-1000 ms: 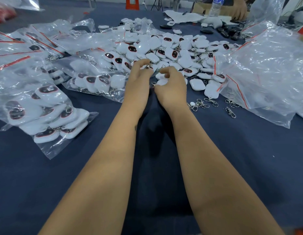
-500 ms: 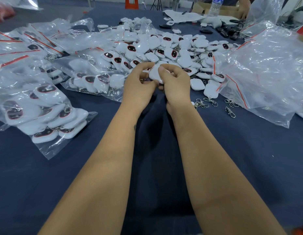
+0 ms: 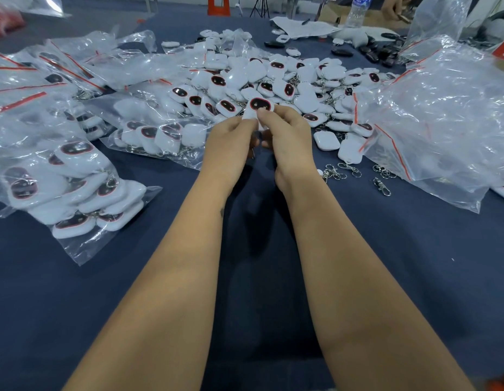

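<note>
A small white fob (image 3: 258, 106) with a dark red-rimmed oval face is held above the blue table (image 3: 414, 277) between both hands. My left hand (image 3: 231, 148) pinches its left side and my right hand (image 3: 287, 136) pinches its right side, the thumb lying on its top. Its lower part is hidden by my fingers. Behind the hands lies a big loose pile of the same white fobs (image 3: 287, 80), many with key rings.
Clear bags packed with fobs (image 3: 75, 187) lie at the left. A heap of clear plastic bags (image 3: 442, 114) rises at the right. Several loose metal clasps (image 3: 355, 172) lie right of my right wrist. A water bottle (image 3: 358, 9) and another person's hand (image 3: 393, 7) are at the far edge.
Both hands lifted a fob out of the pile's near edge and turned it, so its dark face now shows. The hands have drawn slightly toward me.
</note>
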`<state>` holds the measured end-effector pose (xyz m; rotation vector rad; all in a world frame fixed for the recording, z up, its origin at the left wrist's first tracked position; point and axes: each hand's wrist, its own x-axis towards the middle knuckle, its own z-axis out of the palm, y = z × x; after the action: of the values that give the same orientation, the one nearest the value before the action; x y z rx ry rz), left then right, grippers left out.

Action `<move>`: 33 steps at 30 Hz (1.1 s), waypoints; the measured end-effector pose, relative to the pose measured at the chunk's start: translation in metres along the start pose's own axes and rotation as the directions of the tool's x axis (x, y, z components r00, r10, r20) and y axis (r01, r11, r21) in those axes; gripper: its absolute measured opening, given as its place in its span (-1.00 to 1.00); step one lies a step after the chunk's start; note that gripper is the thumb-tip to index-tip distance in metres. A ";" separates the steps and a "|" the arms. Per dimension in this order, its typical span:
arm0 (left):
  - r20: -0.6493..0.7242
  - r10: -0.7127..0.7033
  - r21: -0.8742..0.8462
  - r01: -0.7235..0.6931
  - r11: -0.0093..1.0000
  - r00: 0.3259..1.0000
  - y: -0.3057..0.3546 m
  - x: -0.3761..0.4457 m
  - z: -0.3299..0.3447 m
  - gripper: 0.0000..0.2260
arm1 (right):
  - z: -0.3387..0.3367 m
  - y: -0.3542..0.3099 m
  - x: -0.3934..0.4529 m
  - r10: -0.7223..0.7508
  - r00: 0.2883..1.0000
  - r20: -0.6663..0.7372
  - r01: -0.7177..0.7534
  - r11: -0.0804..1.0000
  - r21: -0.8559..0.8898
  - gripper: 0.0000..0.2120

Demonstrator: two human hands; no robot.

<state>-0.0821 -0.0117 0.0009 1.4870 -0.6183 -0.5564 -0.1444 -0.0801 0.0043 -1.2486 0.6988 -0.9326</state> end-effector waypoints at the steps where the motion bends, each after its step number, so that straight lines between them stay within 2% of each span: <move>1: 0.021 0.004 0.027 -0.005 1.000 1.000 0.000 -0.001 0.001 -0.84 | -0.001 0.001 0.001 0.015 1.000 0.005 -0.015 1.000 0.028 -0.86; 5: 0.035 0.028 0.057 -0.030 0.998 0.999 -0.002 -0.002 0.002 -0.82 | -0.002 0.001 0.002 0.053 0.998 0.028 -0.056 0.991 0.120 -0.69; 10: 0.019 0.092 0.023 -0.093 0.995 0.996 -0.005 0.000 0.001 -0.88 | 0.000 0.000 0.001 0.060 0.995 0.076 -0.067 0.993 0.094 -0.79; 14: 0.048 0.118 -0.052 -0.115 0.992 0.992 -0.005 -0.001 -0.002 -0.60 | -0.001 0.000 -0.001 0.075 0.994 0.079 -0.080 0.995 0.062 -0.81; 16: 0.085 0.134 -0.067 -0.129 0.989 0.987 -0.004 0.000 -0.002 -0.53 | -0.001 0.000 -0.001 0.066 0.995 0.074 -0.068 0.997 0.024 -0.79; 21: 0.082 0.126 -0.028 -0.124 0.992 0.989 -0.005 0.000 -0.003 -0.55 | -0.001 0.002 -0.001 0.045 0.996 0.078 -0.042 0.998 -0.038 -0.85; 27: 0.076 0.131 -0.007 -0.131 0.991 0.988 -0.005 0.001 -0.003 -0.64 | 0.000 0.001 -0.002 0.039 0.996 0.083 -0.041 0.999 0.022 -0.76; 33: 0.088 0.124 0.029 -0.127 0.991 0.988 -0.006 0.002 -0.004 -0.66 | 0.000 0.000 -0.003 0.048 0.995 0.091 -0.051 0.998 0.036 -0.79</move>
<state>-0.0776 -0.0107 -0.0055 1.4513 -0.7868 -0.5160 -0.1462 -0.0774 0.0046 -1.2263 0.6352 -0.8406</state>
